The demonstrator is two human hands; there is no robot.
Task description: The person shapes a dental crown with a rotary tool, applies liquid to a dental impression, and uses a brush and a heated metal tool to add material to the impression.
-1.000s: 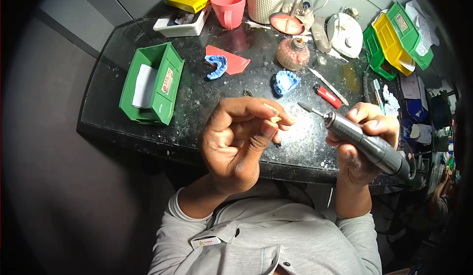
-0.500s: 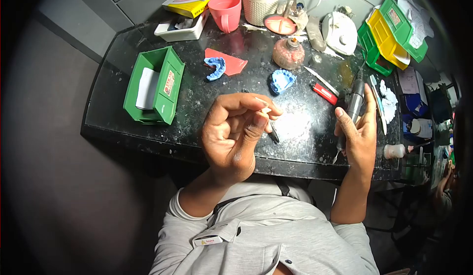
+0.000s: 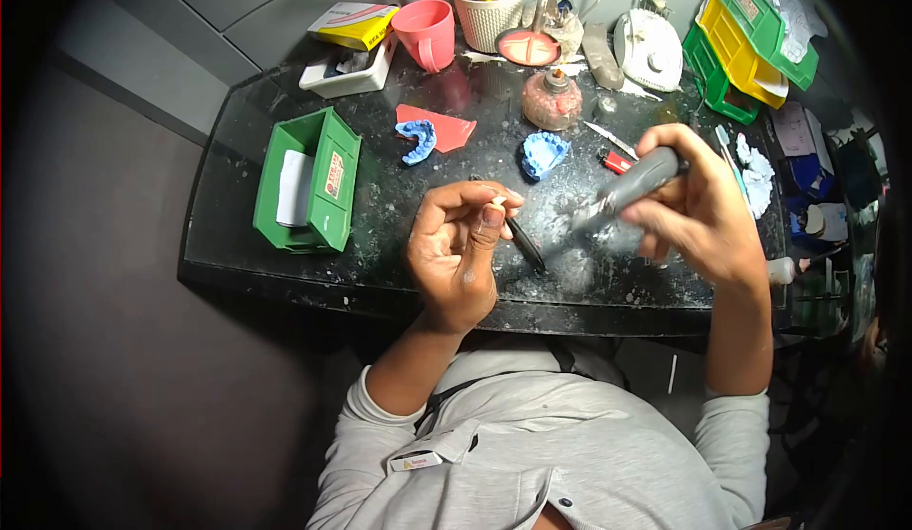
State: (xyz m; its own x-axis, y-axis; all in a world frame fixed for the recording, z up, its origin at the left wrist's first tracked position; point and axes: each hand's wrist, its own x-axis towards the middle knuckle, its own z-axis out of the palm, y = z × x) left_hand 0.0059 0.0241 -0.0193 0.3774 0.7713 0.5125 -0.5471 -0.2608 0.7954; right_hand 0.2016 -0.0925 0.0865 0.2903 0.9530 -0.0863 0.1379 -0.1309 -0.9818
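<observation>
My left hand (image 3: 458, 259) is closed, pinching a small white tooth-like piece (image 3: 498, 202) between thumb and fingertips. My right hand (image 3: 708, 212) grips a dark grey rotary handpiece (image 3: 644, 177); its tip points left toward the white piece, apart from it and smeared by motion. Under the left fingers, a black pen-like tool (image 3: 524, 245) lies on the bench. Beyond the hands sit a blue dental model (image 3: 545, 156) and a blue horseshoe-shaped dental piece (image 3: 416, 141). A red lighter (image 3: 617, 161) and a slim knife (image 3: 609, 138) show near the right hand, the lighter partly covered.
The black bench (image 3: 399, 278) carries a green bin (image 3: 339, 193) at left and a pink wax sheet (image 3: 450, 129). Along the back stand a pink mug (image 3: 425, 34), a woven holder (image 3: 489, 22) and a glass burner (image 3: 552, 103). Green and yellow bins (image 3: 731, 50) are at right.
My right hand has swung the handpiece from upright to pointing left, over the lighter. My left hand has dropped slightly, still pinching the white piece. The camera view has shifted a little.
</observation>
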